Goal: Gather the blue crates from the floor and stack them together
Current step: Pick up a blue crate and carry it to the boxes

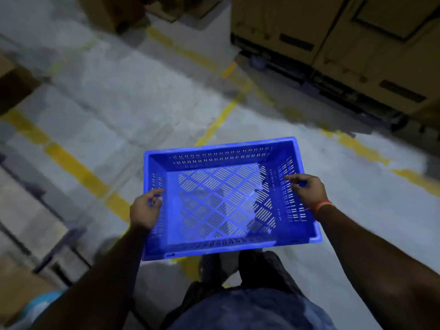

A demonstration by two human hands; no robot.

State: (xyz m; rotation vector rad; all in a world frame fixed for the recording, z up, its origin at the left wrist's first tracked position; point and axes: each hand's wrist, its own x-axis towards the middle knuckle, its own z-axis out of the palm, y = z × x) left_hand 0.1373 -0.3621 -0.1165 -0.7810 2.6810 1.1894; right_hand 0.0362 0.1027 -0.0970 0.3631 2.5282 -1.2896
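One blue slotted crate point(221, 198) is held in the air in front of me, above my feet, open side up and empty. My left hand point(145, 209) grips its left rim, fingers curled over the edge. On the opposite side my right hand point(307, 190) grips the right rim, fingers hooked inside the wall. No other blue crate shows in the view.
Grey concrete floor with yellow painted lines point(73, 163) runs under the crate. Large cardboard boxes on wheeled pallets point(345, 51) stand at the far right. More cardboard boxes point(14, 86) and shelving line the left side. The picture is blurred by motion.
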